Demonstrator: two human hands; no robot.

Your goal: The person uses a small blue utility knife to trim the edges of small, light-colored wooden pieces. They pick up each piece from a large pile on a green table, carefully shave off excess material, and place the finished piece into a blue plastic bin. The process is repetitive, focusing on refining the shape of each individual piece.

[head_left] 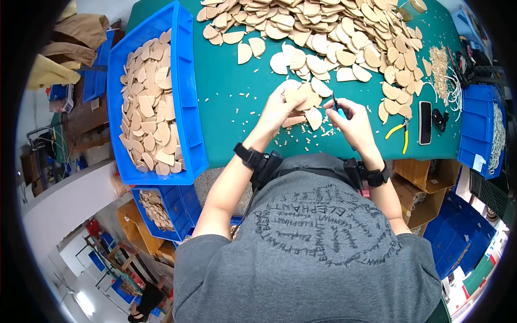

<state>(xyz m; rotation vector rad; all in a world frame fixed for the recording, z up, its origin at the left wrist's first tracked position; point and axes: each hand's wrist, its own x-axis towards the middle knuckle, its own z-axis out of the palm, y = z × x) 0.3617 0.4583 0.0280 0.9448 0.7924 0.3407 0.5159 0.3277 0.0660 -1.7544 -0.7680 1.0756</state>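
Observation:
Over the near middle of the green table (226, 102), my left hand (276, 110) is closed on a flat tan half-round piece (294, 95). To the right of it, my right hand (353, 123) is closed around a slim tool with a blue handle (341, 112) and a dark tip. The tip points up and stands apart from the held piece; its exact kind is too small to tell. Several similar pieces lie under and beside my hands, one of them a loose half-round piece (314, 118). Small pale scraps (306, 139) are scattered around them.
A big pile of half-round pieces (323, 24) covers the far side. At left stands a blue bin (186, 102) full of them. To the right lie yellow-handled pliers (405, 134), a phone (425, 123), a heap of shavings (439, 72) and another blue bin (474, 121).

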